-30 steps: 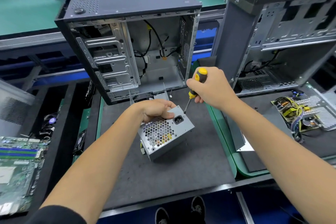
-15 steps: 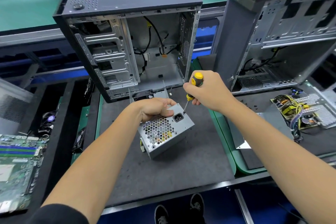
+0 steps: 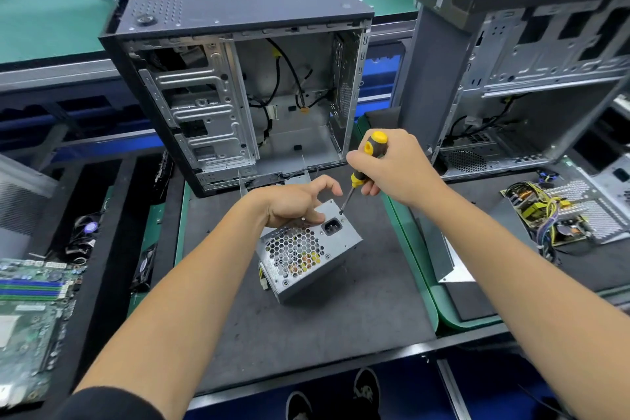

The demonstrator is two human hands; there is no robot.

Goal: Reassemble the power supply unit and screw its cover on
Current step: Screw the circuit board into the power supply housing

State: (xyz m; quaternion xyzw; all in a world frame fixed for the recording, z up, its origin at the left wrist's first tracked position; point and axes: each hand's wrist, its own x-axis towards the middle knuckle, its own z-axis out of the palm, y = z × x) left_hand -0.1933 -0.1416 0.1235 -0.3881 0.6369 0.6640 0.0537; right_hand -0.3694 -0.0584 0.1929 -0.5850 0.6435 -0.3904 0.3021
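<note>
One power supply unit (image 3: 308, 251) tilted on the counter's gray mat (image 3: 306, 334), two open PC cases behind. Left hand (image 3: 295, 204) grips its top edge, right hand (image 3: 392, 169) wrapped round one yellow-black screwdriver (image 3: 366, 164), tip at its corner.

Two computer cases (image 3: 238, 85) (image 3: 518, 78) (both open), one screwdriver (image 3: 366, 164).

Green workbench (image 3: 41, 17), grey mat (image 3: 306, 334)

Power supply unit (image 3: 308, 251) on mat (image 3: 306, 334), before case (image 3: 245, 85).
</note>
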